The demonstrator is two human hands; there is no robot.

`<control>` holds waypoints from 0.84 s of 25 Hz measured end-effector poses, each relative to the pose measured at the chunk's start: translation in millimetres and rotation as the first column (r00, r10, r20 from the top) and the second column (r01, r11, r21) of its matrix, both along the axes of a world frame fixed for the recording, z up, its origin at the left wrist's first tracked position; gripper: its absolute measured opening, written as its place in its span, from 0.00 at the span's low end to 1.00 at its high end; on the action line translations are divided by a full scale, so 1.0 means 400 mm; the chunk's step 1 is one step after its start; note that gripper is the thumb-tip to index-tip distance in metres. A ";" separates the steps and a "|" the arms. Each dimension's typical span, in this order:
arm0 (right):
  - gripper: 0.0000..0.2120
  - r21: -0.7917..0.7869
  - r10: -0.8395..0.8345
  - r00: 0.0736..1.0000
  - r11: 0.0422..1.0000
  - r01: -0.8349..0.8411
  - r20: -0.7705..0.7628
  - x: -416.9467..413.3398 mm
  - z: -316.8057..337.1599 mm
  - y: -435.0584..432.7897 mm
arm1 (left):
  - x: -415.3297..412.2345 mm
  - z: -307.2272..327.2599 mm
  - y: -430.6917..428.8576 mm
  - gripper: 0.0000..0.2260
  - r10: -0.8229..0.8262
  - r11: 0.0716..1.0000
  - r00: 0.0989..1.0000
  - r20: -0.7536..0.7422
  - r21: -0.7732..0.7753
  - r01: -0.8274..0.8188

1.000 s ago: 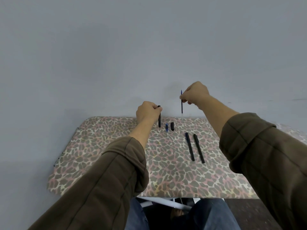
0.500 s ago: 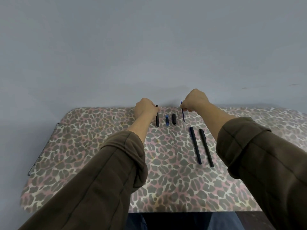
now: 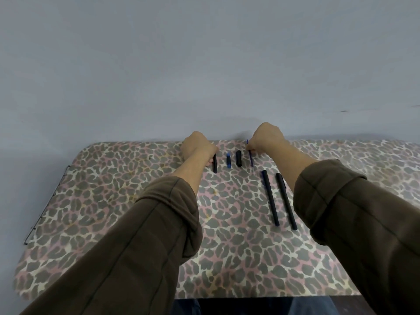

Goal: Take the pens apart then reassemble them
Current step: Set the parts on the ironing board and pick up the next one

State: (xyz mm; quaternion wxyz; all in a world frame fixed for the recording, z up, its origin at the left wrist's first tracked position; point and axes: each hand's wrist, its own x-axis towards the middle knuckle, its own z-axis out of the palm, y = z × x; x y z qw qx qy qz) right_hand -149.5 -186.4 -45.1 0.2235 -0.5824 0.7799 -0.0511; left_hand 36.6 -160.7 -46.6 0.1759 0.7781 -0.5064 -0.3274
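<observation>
Both hands have come down to the counter (image 3: pixel 113 201). Left hand (image 3: pixel 200 147) grips the barrel (image 3: pixel 215 165); right hand (image 3: pixel 266 138) pinches the refill (image 3: pixel 250 159), fingers curled. Lay each part flat and parallel before release, so neither rolls. Between them lie a blue piece (image 3: pixel 228 160) and a cap (image 3: pixel 238 158). Two whole pens (image 3: pixel 270 197) lie near the refill tip, beside the right forearm.

Two whole black pens (image 3: pixel 270 198) (image 3: pixel 286 201). One black barrel (image 3: pixel 215 165), one blue refill (image 3: pixel 251 160). One small blue piece (image 3: pixel 228 160), one short black piece (image 3: pixel 238 158).
</observation>
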 end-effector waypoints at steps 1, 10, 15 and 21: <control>0.16 -0.005 -0.001 1.000 1.000 0.001 -0.001 -0.001 -0.004 0.001 | -0.003 -0.003 0.000 0.08 0.000 1.000 1.000 0.009 -0.004 0.000; 0.16 -0.029 -0.048 0.999 0.998 0.048 0.011 -0.002 -0.017 0.008 | -0.012 -0.013 0.011 0.11 0.010 0.998 0.996 0.087 -0.055 -0.005; 0.20 -0.028 -0.014 0.999 0.999 0.014 0.031 -0.009 -0.007 0.021 | -0.011 -0.005 0.021 0.14 -0.014 0.998 0.993 0.113 -0.053 0.020; 0.06 -0.068 -0.016 0.997 0.997 0.021 0.074 -0.034 0.051 0.062 | 0.001 0.026 0.056 0.17 -0.046 0.998 0.997 0.066 -0.043 0.049</control>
